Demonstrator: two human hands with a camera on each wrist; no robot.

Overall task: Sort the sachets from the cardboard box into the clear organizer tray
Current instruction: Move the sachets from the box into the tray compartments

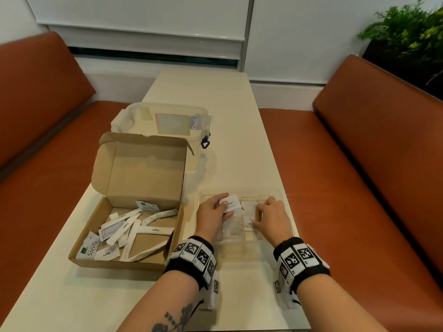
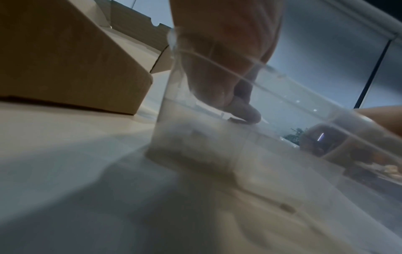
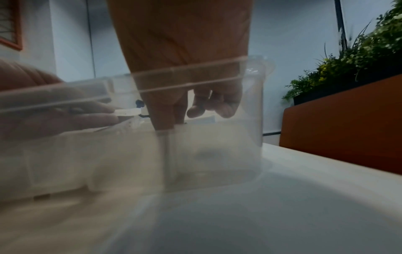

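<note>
While both my hands are down in the tray [image 1: 278, 193], my left hand [image 1: 211, 218] pinches a white sachet [image 1: 230, 203] between thumb and fingers, holding it over the tray's left compartment. My right hand [image 1: 273, 218] sits just to the right of it, fingers curled down onto the sachets [image 1: 248, 215] already lying in the middle compartment; whether it pinches one or only presses them I cannot tell. Under my left fingers lie more clear sachets, one marked in red [image 1: 232, 234]. From the right wrist, my fingers [image 3: 196, 110] show through the tray's clear wall [image 3: 252, 103]. To the left of my left hand stands the open box [image 1: 124, 259], with stick and flat sachets [image 1: 134, 233] loose inside. Beyond the box, away from me, sits a clear tub [image 1: 165, 121] on the table [image 1: 227, 97].
</note>
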